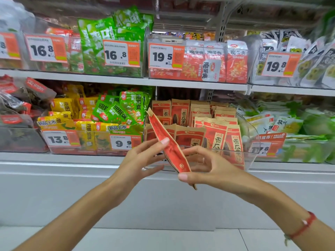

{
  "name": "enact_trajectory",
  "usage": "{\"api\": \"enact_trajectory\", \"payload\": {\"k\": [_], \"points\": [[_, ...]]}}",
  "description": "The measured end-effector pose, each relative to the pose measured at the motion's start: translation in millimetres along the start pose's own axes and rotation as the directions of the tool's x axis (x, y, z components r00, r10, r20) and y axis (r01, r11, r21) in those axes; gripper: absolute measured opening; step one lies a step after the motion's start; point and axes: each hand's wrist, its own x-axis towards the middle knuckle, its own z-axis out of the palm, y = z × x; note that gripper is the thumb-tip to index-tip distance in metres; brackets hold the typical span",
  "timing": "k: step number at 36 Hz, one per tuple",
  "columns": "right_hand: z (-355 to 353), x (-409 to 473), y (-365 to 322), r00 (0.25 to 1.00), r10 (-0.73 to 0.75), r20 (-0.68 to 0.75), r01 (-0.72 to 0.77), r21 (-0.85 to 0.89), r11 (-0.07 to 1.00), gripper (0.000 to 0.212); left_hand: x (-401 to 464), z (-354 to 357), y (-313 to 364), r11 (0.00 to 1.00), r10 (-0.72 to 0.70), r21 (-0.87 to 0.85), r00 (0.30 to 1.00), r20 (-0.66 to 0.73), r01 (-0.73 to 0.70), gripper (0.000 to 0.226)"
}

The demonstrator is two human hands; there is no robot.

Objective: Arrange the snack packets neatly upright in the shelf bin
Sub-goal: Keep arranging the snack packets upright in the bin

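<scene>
While both hands meet at frame centre, left hand point(143, 160) and right hand point(204, 165) pinch red packet point(170, 145), top tilted toward 11 o'clock, clear bin point(252, 158) behind.

Bare forearms; a red string bracelet point(306, 224) circles the right wrist.

head cam | faces forward, slightly down | close to store shelves point(108, 158) | single view
</scene>
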Motion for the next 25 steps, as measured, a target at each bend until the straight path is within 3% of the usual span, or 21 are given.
{"api": "enact_trajectory", "payload": {"k": [3,6,9,13,17,21,25], "points": [[1.1,-0.6,-0.9,0.999,-0.039,-0.002,0.039,-0.031,0.999,0.056,-2.7,-0.1,-0.3,1.0,0.0,0.017,0.999,0.042,-0.001,0.05],[1.8,1.5,-2.7,0.986,-0.094,-0.135,0.098,0.023,0.995,0.047,-4.2,2.5,-5.6,0.994,-0.008,0.112,0.997,0.071,0.0,0.063],[0.2,2.6,-3.0,0.97,-0.115,-0.214,0.138,0.093,0.986,0.036,-5.7,7.5,-9.5,0.986,-0.017,0.167,0.995,0.096,0.001,0.048],[-4.0,2.1,-0.2,0.974,-0.108,-0.2,0.148,0.196,0.969,0.02,-5.9,11.8,-11.6,0.977,0.024,0.208,0.998,0.063,-0.037,0.04],[-5.5,4.6,5.4,0.974,-0.114,-0.197,0.16,0.235,0.959,0.021,-8.0,16.0,-10.3,0.968,0.074,0.239,0.997,0.033,-0.079,0.059],[-6.3,1.1,3.2,0.973,-0.163,-0.161,0.204,0.282,0.938,0.02,-7.6,19.2,-4.2,0.974,0.186,0.157,0.971,-0.149,-0.163,0.074],[7.9,-8.4,-2.5,0.951,-0.266,-0.157,0.268,-0.011,0.963,0.044,-4.8,13.9,-1.3,0.961,0.273,0.141,0.909,-0.316,-0.24,0.077]]}}
